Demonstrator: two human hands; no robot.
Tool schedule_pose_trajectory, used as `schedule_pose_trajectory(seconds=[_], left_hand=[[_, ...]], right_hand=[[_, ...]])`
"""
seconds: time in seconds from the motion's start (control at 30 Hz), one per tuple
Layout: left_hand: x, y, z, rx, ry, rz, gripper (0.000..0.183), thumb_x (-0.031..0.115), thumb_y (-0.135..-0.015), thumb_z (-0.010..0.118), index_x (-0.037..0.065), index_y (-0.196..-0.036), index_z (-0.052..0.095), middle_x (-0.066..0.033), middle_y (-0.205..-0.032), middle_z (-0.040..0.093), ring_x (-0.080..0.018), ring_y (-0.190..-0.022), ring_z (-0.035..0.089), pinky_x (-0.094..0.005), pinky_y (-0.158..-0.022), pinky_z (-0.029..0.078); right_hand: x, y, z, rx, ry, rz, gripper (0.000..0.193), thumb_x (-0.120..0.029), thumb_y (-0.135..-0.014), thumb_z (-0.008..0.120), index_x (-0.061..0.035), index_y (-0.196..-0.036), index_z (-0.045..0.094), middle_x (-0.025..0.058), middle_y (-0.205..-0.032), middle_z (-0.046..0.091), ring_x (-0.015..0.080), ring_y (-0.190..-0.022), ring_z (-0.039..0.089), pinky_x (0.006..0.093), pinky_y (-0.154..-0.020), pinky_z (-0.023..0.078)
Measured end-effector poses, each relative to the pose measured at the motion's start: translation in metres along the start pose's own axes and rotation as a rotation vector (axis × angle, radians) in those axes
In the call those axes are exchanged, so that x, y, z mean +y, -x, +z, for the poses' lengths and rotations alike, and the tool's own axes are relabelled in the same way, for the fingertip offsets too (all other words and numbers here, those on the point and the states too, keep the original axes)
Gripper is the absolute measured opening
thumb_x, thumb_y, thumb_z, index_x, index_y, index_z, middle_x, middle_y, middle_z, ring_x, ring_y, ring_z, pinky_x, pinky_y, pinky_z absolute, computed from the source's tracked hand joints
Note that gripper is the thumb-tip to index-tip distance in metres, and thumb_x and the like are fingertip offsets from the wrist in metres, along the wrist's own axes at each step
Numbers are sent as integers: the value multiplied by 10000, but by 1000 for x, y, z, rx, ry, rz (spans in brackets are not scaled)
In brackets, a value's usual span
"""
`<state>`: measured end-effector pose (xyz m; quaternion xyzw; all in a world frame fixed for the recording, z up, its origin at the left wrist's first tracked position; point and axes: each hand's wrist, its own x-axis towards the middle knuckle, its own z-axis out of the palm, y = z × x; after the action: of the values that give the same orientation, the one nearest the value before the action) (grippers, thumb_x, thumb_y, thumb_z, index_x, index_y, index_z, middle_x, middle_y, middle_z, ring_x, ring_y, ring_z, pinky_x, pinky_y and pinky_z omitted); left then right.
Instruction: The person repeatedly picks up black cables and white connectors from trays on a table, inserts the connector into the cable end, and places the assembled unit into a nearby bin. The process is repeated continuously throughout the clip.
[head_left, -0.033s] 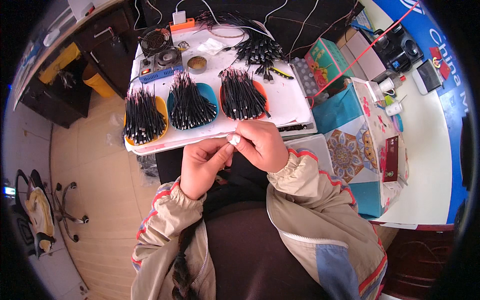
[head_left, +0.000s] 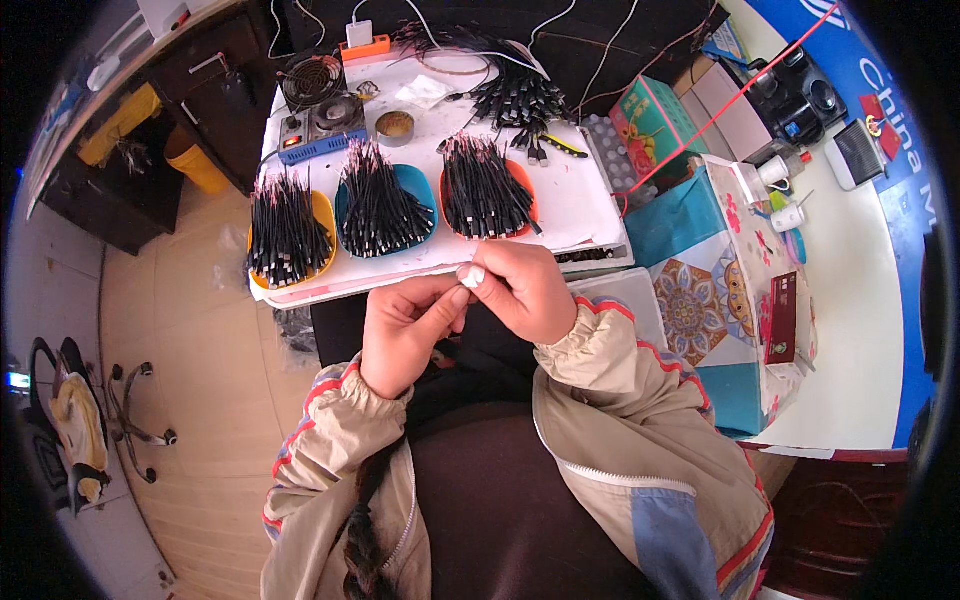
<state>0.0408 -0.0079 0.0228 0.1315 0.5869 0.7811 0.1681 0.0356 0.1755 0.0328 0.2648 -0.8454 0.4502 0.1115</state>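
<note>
My left hand (head_left: pixel 412 322) and my right hand (head_left: pixel 522 290) meet at the fingertips in front of the table's near edge. Both are closed in a pinch, thumbs against fingers. A small white piece (head_left: pixel 473 277) shows at my right thumb; whether it is held or wrapped round a finger I cannot tell. Anything else between the fingertips is hidden. Just beyond the hands stand three bundles of short black cables with metal plugs: one in an orange tray (head_left: pixel 524 178), one in a blue tray (head_left: pixel 412 180), one in a yellow tray (head_left: pixel 322 214).
On the table (head_left: pixel 590 205) sit a blue soldering unit (head_left: pixel 322 148), a small fan (head_left: pixel 312 82), a round tin (head_left: pixel 394 126), yellow-black cutters (head_left: pixel 563 147) and another cable heap (head_left: pixel 518 98). An orange power strip (head_left: pixel 366 48) lies behind. Rightward stands a cloth-covered surface (head_left: pixel 690 300) with a green box (head_left: pixel 655 118).
</note>
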Motion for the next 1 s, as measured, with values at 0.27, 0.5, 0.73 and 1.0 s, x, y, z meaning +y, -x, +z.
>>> schedule_pose_trajectory(seconds=[0.27,0.5,0.73,1.0], left_hand=[[14,10,-13,7,195,-47,142,73,-913,593,-47,-922,667,-5,-644,565,-19,-531,415,-174,-465,277],[24,9,-15,-140,251,-217,148,88,-906,605,-44,-913,671,-18,-648,571,-33,-530,442,-169,-456,274],[24,5,-14,-210,312,-270,171,104,-915,596,-50,-909,670,-28,-641,563,-42,-506,404,-183,-448,249],[20,6,2,20,-657,472,100,35,-815,674,-46,-867,646,-99,-643,584,-175,-537,570,-282,-510,442]], right_hand=[[14,15,-29,143,-324,385,191,-179,-944,553,7,-902,563,39,-713,540,93,-673,521,243,-610,418],[-13,0,-35,-29,-10,-204,248,-104,-767,698,-41,-990,610,81,-932,604,269,-853,585,354,-757,467],[-16,-12,-36,-74,39,-418,166,-81,-757,699,-11,-889,628,104,-872,613,267,-782,595,368,-711,476],[-14,5,-27,-133,-440,183,97,-79,-846,619,-13,-904,577,39,-854,575,163,-764,532,282,-698,433]])
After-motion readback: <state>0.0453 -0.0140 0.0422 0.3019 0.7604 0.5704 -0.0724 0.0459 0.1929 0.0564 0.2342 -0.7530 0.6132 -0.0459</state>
